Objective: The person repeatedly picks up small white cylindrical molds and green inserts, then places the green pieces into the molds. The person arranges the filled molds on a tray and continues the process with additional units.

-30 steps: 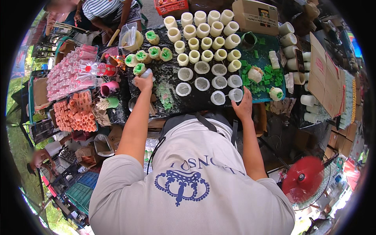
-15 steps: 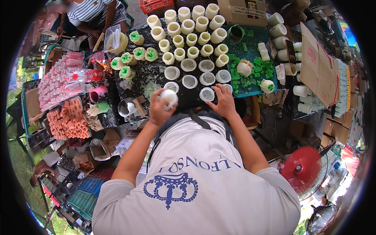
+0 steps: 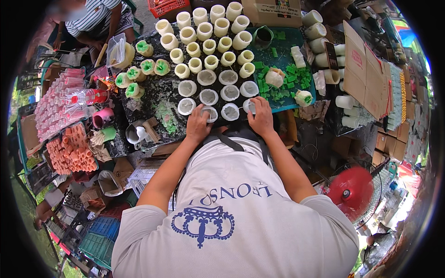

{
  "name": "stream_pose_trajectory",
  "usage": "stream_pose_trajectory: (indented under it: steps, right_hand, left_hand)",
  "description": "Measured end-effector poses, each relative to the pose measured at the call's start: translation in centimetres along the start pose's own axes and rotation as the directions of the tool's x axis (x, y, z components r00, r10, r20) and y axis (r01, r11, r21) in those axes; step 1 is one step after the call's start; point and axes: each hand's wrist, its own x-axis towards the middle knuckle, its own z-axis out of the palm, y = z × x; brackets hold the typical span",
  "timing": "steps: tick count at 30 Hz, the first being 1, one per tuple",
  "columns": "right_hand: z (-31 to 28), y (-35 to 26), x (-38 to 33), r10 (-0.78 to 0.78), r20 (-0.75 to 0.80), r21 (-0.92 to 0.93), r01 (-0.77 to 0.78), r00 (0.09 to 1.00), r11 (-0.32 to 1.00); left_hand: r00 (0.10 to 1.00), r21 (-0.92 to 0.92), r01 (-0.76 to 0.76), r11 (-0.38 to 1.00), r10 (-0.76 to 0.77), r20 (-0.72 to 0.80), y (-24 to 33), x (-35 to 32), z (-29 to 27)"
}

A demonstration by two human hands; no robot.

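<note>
Hollow wax cups stand in rows on the dark table [image 3: 162, 99]; the nearest ones are white, such as this white wax cup [image 3: 230, 111] between my hands. My left hand [image 3: 198, 126] is closed against the left side of another white wax cup [image 3: 210, 114] in the nearest row. At the right end of that row, my right hand [image 3: 262, 118] has its fingers over the right side of a white wax cup [image 3: 249, 106], with the thumb at its near side. Beyond them stand taller cream wax cups [image 3: 204, 31], some with strings hanging over the rim.
A teal tray [image 3: 285, 41] at the right holds green chunks and a dark pitcher [image 3: 263, 37]. Cream cups with green insides [image 3: 147, 66] stand at the left, near pink tubes [image 3: 60, 104]. A red fan [image 3: 350, 192] spins at lower right; a person [image 3: 95, 21] sits at far left.
My left hand has set the white cup it held down into the nearest row. My right hand has shifted onto the cup at that row's right end. The view has moved slightly.
</note>
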Motion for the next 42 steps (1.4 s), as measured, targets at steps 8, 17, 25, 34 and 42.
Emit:
stream_pose_trajectory:
  steps: [8,17,25,34,42]
  right_hand:
    - [-1.1,2.4,1.4,-0.007,-0.071,0.070,0.012,0.997,0.997]
    - [-7.4,20.0,13.9,0.271,-0.500,-0.210,-0.419,0.822,0.883]
    - [-7.9,26.6,19.4,0.364,-0.339,-0.379,-0.480,0.867,0.791]
    - [-14.4,18.3,15.7,0.360,-0.555,0.230,-0.278,0.750,0.933]
    - [-12.1,13.7,15.1,0.743,0.227,0.974,-0.134,0.630,-0.185]
  left_hand:
    - [0.999,0.008,0.022,1.000,-0.023,0.041,1.2,-0.4,-1.2]
    - [0.995,-0.076,0.091,0.993,-0.095,-0.040,3.4,0.9,-4.7]
    - [0.939,-0.233,0.267,0.935,-0.307,-0.157,2.6,-0.4,-7.3]
    - [0.894,-0.252,0.309,0.917,-0.370,-0.252,0.4,-1.2,-8.7]
    - [0.940,-0.217,0.165,0.962,-0.220,-0.259,-2.0,3.5,-8.2]
